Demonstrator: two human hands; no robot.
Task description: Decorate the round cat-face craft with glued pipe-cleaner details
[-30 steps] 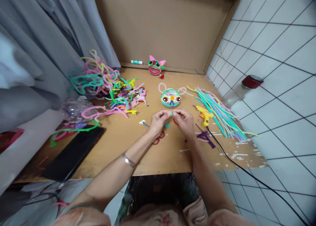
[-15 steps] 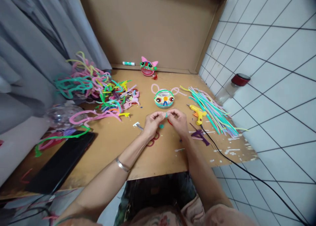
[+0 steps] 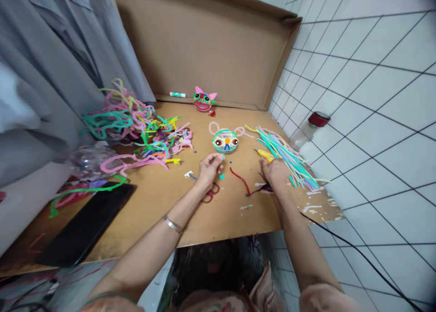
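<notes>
My left hand (image 3: pixel 209 171) is closed in a pinch on a small teal piece of pipe cleaner (image 3: pixel 222 156), just in front of the round face ornament (image 3: pixel 225 141) with its green rim and pink loops. Over to the right, my right hand (image 3: pixel 277 175) is wrapped round a yellow glue gun (image 3: pixel 265 155), its nozzle pointing left. A small teal coil (image 3: pixel 222 177) lies beside my left hand. Beneath that hand is a pair of scissors with red handles (image 3: pixel 211 195), partly covered. A red pipe cleaner (image 3: pixel 241 180) lies between the hands.
Loose pipe cleaners (image 3: pixel 119 116) are heaped at left, and a straight bundle (image 3: pixel 286 155) lies at right near a red-lidded jar (image 3: pixel 311 128). A finished-looking face (image 3: pixel 203 101) and glue stick (image 3: pixel 177 94) stand at the back. A black phone (image 3: pixel 88 223) lies front left.
My right hand has left the teal piece, moved right and taken hold of the glue gun. My left hand still pinches the piece. The red pipe cleaner now shows fully.
</notes>
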